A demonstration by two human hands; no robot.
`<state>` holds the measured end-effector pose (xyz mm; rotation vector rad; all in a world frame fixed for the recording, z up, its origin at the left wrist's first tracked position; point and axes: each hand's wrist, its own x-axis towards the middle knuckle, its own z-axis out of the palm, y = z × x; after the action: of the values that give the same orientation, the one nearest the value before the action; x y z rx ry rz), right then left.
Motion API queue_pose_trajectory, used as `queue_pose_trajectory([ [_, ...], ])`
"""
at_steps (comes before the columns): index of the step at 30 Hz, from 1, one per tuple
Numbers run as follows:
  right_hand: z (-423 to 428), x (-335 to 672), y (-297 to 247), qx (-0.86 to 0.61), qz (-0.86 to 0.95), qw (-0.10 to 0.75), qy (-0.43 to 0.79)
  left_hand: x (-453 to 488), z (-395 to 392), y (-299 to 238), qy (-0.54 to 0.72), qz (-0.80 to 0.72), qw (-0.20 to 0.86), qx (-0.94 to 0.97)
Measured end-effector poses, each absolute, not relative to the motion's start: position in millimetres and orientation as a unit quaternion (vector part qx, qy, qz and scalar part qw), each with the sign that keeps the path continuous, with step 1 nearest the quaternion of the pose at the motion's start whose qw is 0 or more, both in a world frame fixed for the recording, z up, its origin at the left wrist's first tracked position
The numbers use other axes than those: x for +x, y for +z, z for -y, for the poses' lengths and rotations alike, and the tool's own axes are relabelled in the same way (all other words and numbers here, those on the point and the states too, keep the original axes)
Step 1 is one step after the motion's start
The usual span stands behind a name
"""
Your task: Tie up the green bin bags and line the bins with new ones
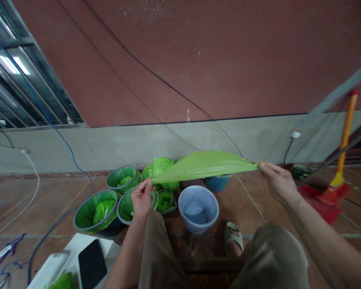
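A light green plastic bag (209,165) is stretched out between my two hands, puffed up a little in the middle. My left hand (142,197) pinches its left end, above the lined bins. Farther right, my right hand (278,182) has its fingers closed on the other end. Below the bag stands a pale blue plastic basin (198,210), with a small dark red spot inside. Behind it a blue bucket (216,183) is partly hidden by the bag.
On the left stand several bins with green liners (96,210). A phone (92,263) lies on a white box (74,245) at the lower left. A blue cable (72,150) crosses the floor. At the right, a broom (338,176) leans by a red dustpan (319,204).
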<state>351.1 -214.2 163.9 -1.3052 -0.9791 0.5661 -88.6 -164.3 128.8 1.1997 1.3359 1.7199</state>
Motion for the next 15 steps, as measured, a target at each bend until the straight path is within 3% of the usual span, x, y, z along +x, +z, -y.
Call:
queue_pose_trajectory([
  [4, 252.7, 311.7, 134.4, -0.580, 0.515, 0.581, 0.246, -110.6, 151.1, 120.1, 0.713, -0.483, 0.381, 0.337],
  [9, 306.6, 216.9, 103.4, -0.550, 0.587, 0.498, 0.324, -141.0, 154.8, 118.5, 0.727, -0.458, 0.463, 0.218],
  [12, 325.5, 157.6, 93.9, -0.519, 0.627, 0.449, 0.368, -129.3, 185.5, 115.2, 0.651, -0.453, 0.585, 0.169],
  [15, 327.5, 114.1, 90.5, -0.489, 0.674, 0.401, 0.383, -94.9, 228.0, 112.5, 0.481, -0.439, 0.732, 0.200],
])
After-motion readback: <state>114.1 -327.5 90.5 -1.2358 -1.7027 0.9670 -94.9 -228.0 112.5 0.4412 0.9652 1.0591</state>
